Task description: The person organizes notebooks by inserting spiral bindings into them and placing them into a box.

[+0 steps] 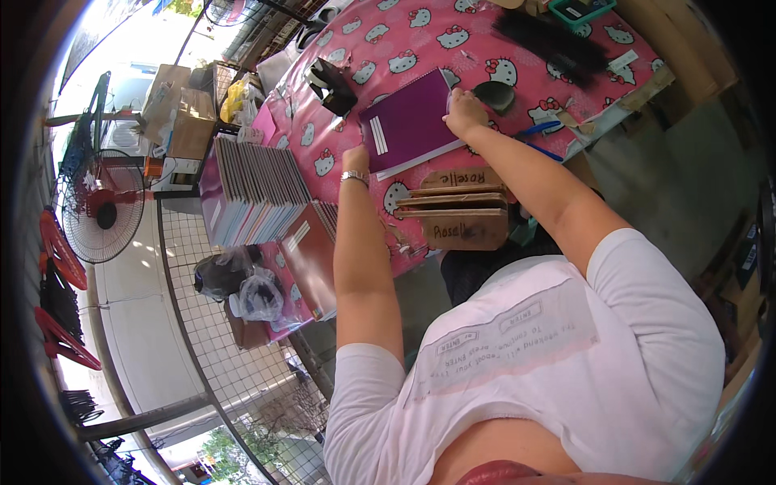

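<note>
A purple notebook [412, 117] with white label lines lies on the pink patterned tablecloth in front of me, white page edges showing along its near side. My left hand [356, 160], a watch on its wrist, is closed at the notebook's left edge. At the opposite edge, my right hand [466, 115] is closed with its fingers on the cover. A dark rounded object [495, 96] sits just beyond my right hand. Between my forearms, nearer my body, stand several brown cardboard pieces [465, 230] with handwriting on them.
To the left rises a tall stack of notebooks [263, 190], with a reddish-brown notebook [311, 255] beside it. A black tape dispenser [330, 87] stands farther back. Blue-handled tools [540, 128] lie at the right table edge, near a black bristly object [554, 48].
</note>
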A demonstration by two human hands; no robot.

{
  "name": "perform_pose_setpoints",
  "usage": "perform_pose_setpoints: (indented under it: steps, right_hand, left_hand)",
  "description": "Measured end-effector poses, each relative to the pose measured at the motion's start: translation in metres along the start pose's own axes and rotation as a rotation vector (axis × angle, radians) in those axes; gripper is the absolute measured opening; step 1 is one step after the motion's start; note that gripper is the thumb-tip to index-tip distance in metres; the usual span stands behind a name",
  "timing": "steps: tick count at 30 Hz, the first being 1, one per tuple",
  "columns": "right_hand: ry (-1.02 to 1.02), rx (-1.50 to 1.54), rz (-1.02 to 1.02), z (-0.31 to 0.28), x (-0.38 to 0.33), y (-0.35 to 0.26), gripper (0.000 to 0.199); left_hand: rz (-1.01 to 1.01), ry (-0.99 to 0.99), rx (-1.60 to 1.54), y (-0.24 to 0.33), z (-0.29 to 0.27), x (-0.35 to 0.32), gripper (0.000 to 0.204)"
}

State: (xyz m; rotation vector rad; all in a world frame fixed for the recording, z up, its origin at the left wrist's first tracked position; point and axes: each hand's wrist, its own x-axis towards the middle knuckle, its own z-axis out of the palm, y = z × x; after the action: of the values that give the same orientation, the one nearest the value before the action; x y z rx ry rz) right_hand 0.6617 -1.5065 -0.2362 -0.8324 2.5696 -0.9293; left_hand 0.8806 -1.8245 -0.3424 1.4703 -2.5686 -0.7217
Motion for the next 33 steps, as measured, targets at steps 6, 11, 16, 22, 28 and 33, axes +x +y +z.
perform_pose_setpoints:
  steps: [6,11,16,22,28,33]
  right_hand:
    - [0.092,-0.171,0.042,0.008,0.015,0.038,0.039]
    - [0.07,-0.123,-0.051,0.008,0.004,0.01,0.041]
    - [0.067,-0.108,-0.006,0.006,0.009,0.019,0.049]
    - [-0.061,0.101,0.147,-0.009,0.027,0.032,0.041]
    - [-0.062,0.104,0.253,-0.006,0.028,0.017,0.035]
    - [0.193,-0.052,0.022,0.008,0.011,0.013,0.027]
  left_hand:
    - [-0.505,-0.362,-0.478,0.165,-0.044,-0.065,0.039]
    - [-0.581,-0.305,-0.404,0.151,-0.073,-0.081,0.046]
    - [-0.534,-0.369,-0.253,0.16,-0.073,-0.074,0.052]
    - [-0.498,-0.331,-0.469,0.152,-0.049,-0.085,0.047]
    - [-0.462,-0.287,-0.56,0.127,-0.036,-0.083,0.029]
    - [-0.292,-0.307,-0.653,0.121,-0.016,-0.086,0.02]
